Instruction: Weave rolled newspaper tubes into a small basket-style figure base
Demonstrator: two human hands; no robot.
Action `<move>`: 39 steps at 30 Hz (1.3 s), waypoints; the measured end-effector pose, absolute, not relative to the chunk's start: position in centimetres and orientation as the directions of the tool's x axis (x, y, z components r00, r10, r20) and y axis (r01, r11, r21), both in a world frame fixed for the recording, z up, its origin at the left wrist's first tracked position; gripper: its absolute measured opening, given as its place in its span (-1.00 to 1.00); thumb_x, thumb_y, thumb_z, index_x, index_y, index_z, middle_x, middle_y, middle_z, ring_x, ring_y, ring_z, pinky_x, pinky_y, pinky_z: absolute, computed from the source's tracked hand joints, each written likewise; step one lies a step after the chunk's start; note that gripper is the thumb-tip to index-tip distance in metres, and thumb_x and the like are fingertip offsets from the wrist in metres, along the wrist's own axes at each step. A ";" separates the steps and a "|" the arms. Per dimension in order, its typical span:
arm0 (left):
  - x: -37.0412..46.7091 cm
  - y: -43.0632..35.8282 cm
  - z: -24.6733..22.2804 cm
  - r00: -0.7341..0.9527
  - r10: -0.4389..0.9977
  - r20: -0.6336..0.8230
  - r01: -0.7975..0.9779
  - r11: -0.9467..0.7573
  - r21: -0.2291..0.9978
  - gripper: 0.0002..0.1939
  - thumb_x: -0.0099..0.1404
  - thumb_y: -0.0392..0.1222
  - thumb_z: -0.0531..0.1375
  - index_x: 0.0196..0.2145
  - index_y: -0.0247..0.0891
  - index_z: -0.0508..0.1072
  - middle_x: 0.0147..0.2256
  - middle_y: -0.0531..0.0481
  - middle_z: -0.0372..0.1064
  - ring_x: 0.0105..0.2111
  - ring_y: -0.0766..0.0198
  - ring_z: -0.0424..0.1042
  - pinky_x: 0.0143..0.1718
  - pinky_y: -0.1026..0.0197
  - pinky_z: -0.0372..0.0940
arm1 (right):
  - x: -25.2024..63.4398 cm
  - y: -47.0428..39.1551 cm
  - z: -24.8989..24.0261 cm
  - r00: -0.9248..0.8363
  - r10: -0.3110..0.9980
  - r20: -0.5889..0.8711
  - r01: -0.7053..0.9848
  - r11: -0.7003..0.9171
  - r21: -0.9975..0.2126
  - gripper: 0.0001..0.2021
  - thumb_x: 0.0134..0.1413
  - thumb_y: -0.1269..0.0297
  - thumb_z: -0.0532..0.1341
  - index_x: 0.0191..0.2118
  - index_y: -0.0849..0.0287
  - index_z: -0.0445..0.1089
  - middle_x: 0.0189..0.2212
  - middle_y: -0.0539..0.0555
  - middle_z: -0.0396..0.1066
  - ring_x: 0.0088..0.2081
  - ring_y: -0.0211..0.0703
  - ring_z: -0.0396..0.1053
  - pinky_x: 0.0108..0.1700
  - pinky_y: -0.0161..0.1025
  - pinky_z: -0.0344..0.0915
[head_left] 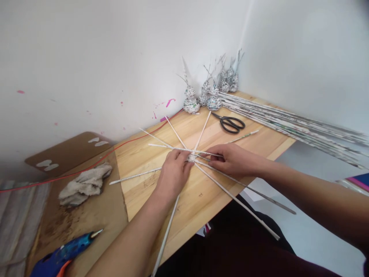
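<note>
Several thin rolled-paper sticks cross at a small woven hub point(191, 157) and spread out over the wooden table like spokes. My left hand point(175, 169) is closed on the hub from the left, its thumb and fingers pressing the crossing. To the right of the hub, my right hand point(223, 158) pinches a rolled-paper stick point(203, 153) between thumb and fingers. Two long spokes run toward me beneath that hand, one of them a white paper stick point(236, 201) reaching past the table's front edge. My fingers partly hide the weave at the centre.
Black scissors point(230, 124) lie behind my right hand. Several woven paper figures point(191, 100) stand by the wall, beside a bundle of paper sticks point(276, 119) overhanging the table's right edge. At left are a blue glue gun point(65, 252), a crumpled cloth point(86, 184) and a red cord point(127, 142).
</note>
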State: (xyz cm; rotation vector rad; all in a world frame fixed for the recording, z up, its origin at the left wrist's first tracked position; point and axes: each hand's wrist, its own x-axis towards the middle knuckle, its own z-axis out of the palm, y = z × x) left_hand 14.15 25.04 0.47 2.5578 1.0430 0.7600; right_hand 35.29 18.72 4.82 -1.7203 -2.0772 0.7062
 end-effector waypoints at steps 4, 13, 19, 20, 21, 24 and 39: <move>14.2 25.3 0.1 0.612 0.695 0.378 0.546 -0.717 0.434 -0.77 0.28 -0.24 0.19 -0.09 -0.21 0.46 -0.12 -0.09 0.38 -0.08 0.18 0.36 0.03 0.10 0.31 | 35.6 18.8 4.6 -0.206 0.978 -0.046 0.774 0.134 -0.619 -0.74 0.12 0.19 0.14 -0.15 0.09 0.51 -0.42 0.00 0.48 -0.42 -0.22 0.31 -0.33 -0.30 0.14; 14.2 25.4 0.2 0.608 0.720 0.334 0.560 -0.688 0.462 -0.74 0.27 -0.23 0.20 -0.06 -0.21 0.44 -0.11 -0.10 0.38 -0.07 0.16 0.36 0.04 0.08 0.31 | 36.4 19.1 4.5 -0.188 0.977 -0.101 0.749 0.076 -0.659 -0.71 0.13 0.12 0.15 -0.14 0.12 0.51 -0.42 0.00 0.48 -0.41 -0.22 0.33 -0.37 -0.31 0.14; 14.1 25.3 0.3 0.598 0.732 0.327 0.576 -0.676 0.461 -0.74 0.27 -0.23 0.21 -0.06 -0.21 0.39 -0.09 -0.10 0.38 -0.06 0.15 0.36 0.05 0.07 0.29 | 36.8 19.0 4.7 -0.148 0.987 -0.061 0.757 0.073 -0.649 -0.68 0.15 0.07 0.13 -0.12 0.10 0.50 -0.40 0.02 0.48 -0.40 -0.19 0.34 -0.35 -0.29 0.16; 14.1 25.2 0.3 0.599 0.731 0.327 0.574 -0.677 0.460 -0.76 0.27 -0.23 0.21 -0.08 -0.22 0.40 -0.11 -0.10 0.38 -0.07 0.15 0.36 0.04 0.08 0.30 | 37.0 18.9 4.8 -0.140 0.989 -0.052 0.765 0.075 -0.640 -0.68 0.16 0.06 0.12 -0.12 0.11 0.50 -0.40 0.03 0.48 -0.39 -0.18 0.34 -0.35 -0.29 0.16; 14.1 25.2 0.3 0.601 0.729 0.329 0.573 -0.679 0.459 -0.78 0.27 -0.23 0.21 -0.10 -0.22 0.41 -0.11 -0.09 0.38 -0.08 0.16 0.36 0.03 0.08 0.30 | 37.1 18.8 4.9 -0.134 0.990 -0.043 0.773 0.077 -0.630 -0.68 0.18 0.06 0.11 -0.13 0.11 0.50 -0.39 0.04 0.49 -0.38 -0.17 0.35 -0.34 -0.29 0.16; 14.2 25.2 0.3 0.603 0.725 0.332 0.567 -0.683 0.461 -0.81 0.27 -0.24 0.21 -0.13 -0.23 0.43 -0.13 -0.09 0.37 -0.09 0.17 0.36 0.03 0.09 0.30 | 37.6 18.4 5.2 -0.103 0.994 -0.023 0.803 0.070 -0.592 -0.70 0.19 0.08 0.10 -0.18 0.11 0.50 -0.35 0.06 0.50 -0.33 -0.14 0.37 -0.32 -0.28 0.17; 14.2 25.0 0.8 0.581 0.758 0.295 0.587 -0.642 0.494 -0.85 0.24 -0.26 0.23 -0.22 -0.23 0.36 -0.19 -0.06 0.38 -0.13 0.14 0.35 -0.05 0.07 0.29 | 37.4 17.1 4.9 -0.040 0.998 -0.044 0.908 0.017 -0.419 -0.83 0.07 0.13 0.19 -0.37 0.12 0.38 -0.43 0.04 0.46 -0.42 -0.18 0.33 -0.38 -0.27 0.10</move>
